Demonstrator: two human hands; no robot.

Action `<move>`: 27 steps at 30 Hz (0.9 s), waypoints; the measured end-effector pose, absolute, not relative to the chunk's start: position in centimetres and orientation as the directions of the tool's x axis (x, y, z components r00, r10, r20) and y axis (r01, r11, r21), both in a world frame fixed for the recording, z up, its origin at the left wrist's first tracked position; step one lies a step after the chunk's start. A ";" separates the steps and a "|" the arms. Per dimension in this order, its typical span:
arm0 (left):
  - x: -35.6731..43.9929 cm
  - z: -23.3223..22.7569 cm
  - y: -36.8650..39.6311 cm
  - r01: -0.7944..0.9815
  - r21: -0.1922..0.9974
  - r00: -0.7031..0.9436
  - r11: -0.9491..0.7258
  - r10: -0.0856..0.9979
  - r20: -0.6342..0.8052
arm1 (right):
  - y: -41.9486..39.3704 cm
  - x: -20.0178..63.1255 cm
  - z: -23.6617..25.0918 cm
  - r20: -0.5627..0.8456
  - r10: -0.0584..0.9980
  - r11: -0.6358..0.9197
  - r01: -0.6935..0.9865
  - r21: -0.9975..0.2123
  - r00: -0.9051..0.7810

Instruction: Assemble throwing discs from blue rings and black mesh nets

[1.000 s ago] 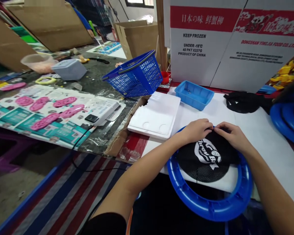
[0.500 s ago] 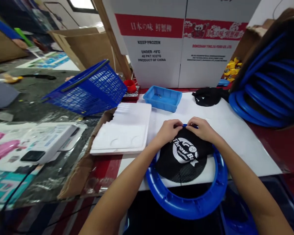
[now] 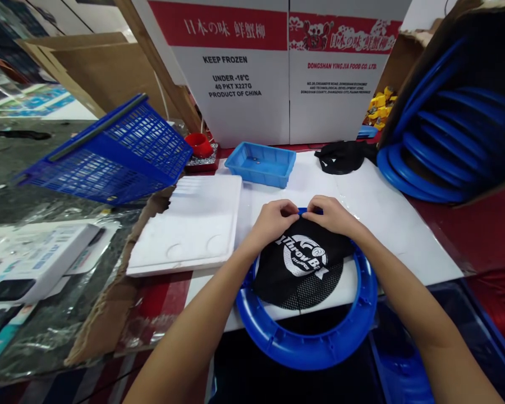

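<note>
At lower centre, our blue ring (image 3: 307, 350) overhangs the white board's (image 3: 404, 224) near edge. Our left hand (image 3: 273, 220) and right hand (image 3: 332, 215), fingers closed, pinch the black mesh net (image 3: 298, 264) at the ring's far rim. We judge small, even tucks keep it seated; the blue tray (image 3: 261, 163) sits beyond.

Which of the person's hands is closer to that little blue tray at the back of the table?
Left. The left hand sits almost straight in front of the small blue tray; the right hand is further to its right. Both pinch the black mesh at the blue ring's far edge.
</note>
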State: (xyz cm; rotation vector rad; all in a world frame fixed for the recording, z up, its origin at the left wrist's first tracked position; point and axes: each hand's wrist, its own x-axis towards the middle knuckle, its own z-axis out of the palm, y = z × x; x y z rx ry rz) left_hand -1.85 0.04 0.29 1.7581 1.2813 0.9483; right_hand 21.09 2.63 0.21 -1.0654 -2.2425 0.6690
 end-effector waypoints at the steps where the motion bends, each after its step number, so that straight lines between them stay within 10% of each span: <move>1: -1.8 0.3 0.0 0.417 0.882 0.223 -0.219 0.966 0.135 | 2.7 21.0 0.2 0.271 0.809 0.557 0.531 -0.639 -0.522; 27: -1.1 0.8 0.7 0.577 0.785 0.234 -0.226 0.966 0.105 | 2.5 20.1 0.5 0.261 0.855 0.498 0.571 -0.653 -0.447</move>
